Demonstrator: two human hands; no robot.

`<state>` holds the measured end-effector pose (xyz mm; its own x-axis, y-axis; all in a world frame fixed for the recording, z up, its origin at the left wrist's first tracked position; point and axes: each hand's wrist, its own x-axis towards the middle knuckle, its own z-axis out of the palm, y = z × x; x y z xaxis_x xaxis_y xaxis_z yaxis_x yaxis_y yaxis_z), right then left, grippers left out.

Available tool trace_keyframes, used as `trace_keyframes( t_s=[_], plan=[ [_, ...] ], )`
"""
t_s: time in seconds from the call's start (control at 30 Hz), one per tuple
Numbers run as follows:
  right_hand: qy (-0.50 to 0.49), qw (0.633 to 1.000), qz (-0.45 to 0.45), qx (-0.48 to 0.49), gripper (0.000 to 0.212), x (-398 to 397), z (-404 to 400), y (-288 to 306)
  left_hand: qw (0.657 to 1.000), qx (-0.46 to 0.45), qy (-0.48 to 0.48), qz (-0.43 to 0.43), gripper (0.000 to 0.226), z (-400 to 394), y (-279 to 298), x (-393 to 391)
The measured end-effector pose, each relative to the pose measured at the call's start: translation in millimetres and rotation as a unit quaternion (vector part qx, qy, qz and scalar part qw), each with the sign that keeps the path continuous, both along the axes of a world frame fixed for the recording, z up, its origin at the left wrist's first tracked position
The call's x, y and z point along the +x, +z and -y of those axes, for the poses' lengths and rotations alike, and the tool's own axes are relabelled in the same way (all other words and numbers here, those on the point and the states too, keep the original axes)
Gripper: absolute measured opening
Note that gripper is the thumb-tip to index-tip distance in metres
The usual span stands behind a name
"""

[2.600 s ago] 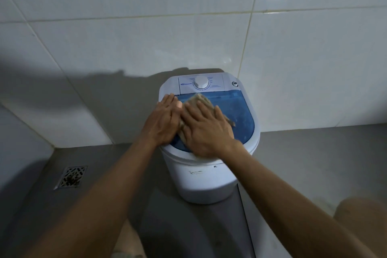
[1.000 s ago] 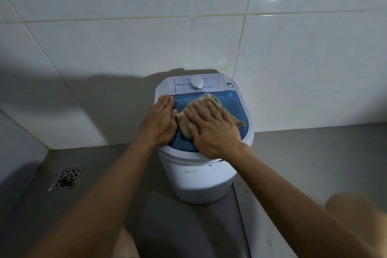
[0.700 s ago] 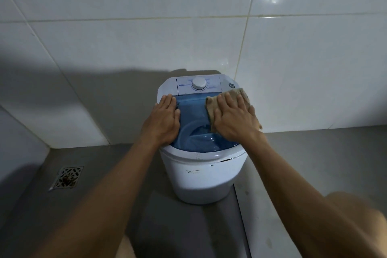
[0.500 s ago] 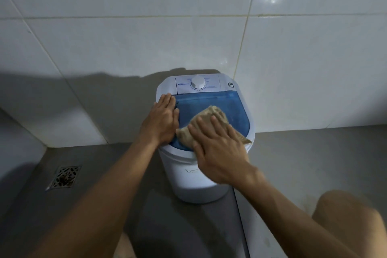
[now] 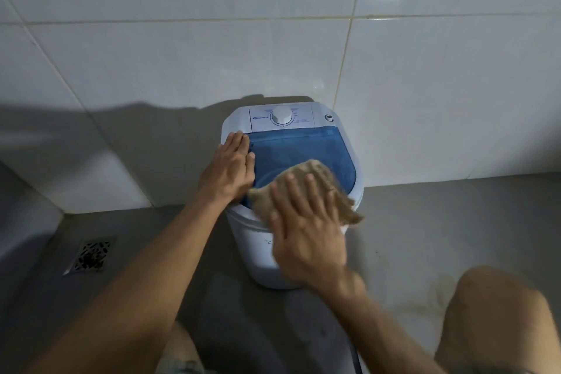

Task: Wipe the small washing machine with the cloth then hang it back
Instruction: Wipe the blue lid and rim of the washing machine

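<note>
A small white washing machine (image 5: 258,246) with a translucent blue lid (image 5: 297,149) and a white dial (image 5: 281,115) stands on the grey floor against the tiled wall. My left hand (image 5: 229,168) rests flat on the lid's left edge, fingers straight. My right hand (image 5: 306,231), blurred by motion, presses a tan cloth (image 5: 321,174) flat onto the lid's near rim. The cloth's right corner hangs past the rim. The machine's front is partly hidden behind my right hand.
A metal floor drain (image 5: 89,255) sits in the floor at the left. White wall tiles (image 5: 182,70) rise right behind the machine. My knees (image 5: 491,322) show at the bottom right and bottom centre. Grey floor (image 5: 425,222) spreads to the right.
My right hand swept the cloth from the lid's right far side back across and down to the near rim. The left hand stayed on the left edge.
</note>
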<state>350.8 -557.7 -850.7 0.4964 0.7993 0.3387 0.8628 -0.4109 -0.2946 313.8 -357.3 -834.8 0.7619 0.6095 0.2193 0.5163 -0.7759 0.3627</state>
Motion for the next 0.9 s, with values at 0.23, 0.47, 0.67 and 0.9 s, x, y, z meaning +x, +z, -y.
trace_keyframes(
  t_s=[0.23,0.47,0.67,0.9],
  plan=[
    [0.092,0.992,0.082,0.017,0.048,4.0,16.9,-21.7,1.0,0.0,-0.009,-0.007,0.048,-0.6,-1.7,-3.2],
    [0.062,0.989,0.093,0.096,0.044,55.4,56.2,-34.9,1.0,-0.001,-0.003,0.003,0.047,2.2,-0.5,-4.0],
    [0.146,0.971,0.179,0.067,0.042,-14.3,-5.7,-45.4,1.0,-0.014,-0.005,-0.011,0.05,-4.5,-4.0,-2.5],
    [0.219,0.945,0.225,0.098,0.041,46.1,27.7,-43.0,1.0,-0.012,-0.001,-0.013,0.051,-5.3,-5.0,-2.1]
  ],
)
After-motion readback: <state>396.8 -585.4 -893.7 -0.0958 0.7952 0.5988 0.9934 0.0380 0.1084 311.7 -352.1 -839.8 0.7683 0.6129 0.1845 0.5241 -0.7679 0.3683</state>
